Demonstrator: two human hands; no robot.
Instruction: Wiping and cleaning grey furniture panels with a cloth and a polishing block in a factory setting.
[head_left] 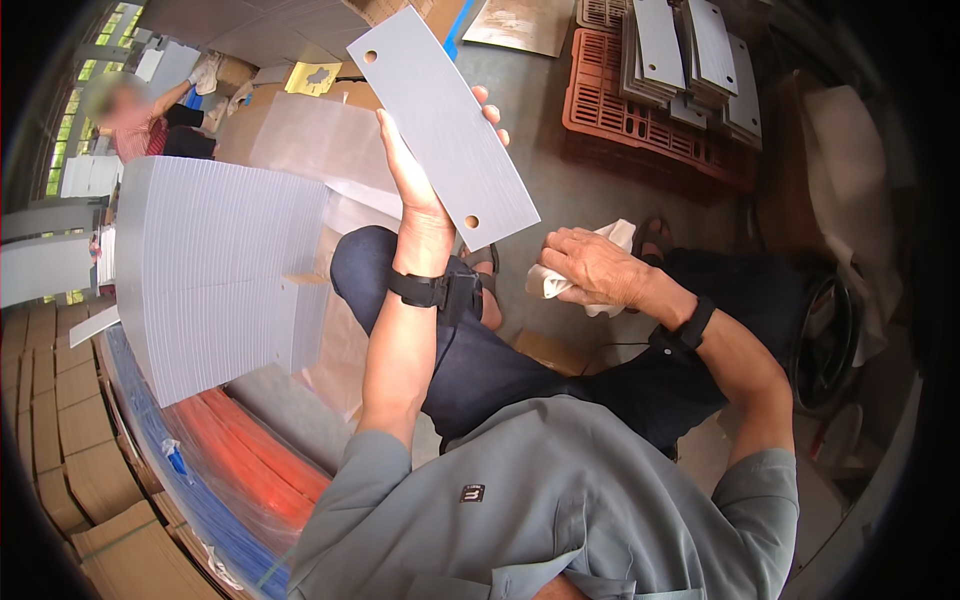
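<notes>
A long grey panel point(445, 130) with a round hole near each end is held up in front of me, tilted. My left hand point(425, 200) grips it from beneath, the thumb along its left edge and fingertips curling over the right edge. Lower and to the right, my right hand point(592, 265) is closed around a crumpled white cloth point(618, 236), apart from the panel. At my left stands a tall stack of similar grey panels point(220, 270), their edges toward me.
Orange plastic crates point(620, 125) at the upper right carry piles of grey panels point(660, 45). Wrapped red material point(240, 450) and bundled cardboard point(130, 550) lie at the lower left. Another person point(135, 125) is at the far left. A black round rim point(835, 340) stands at my right.
</notes>
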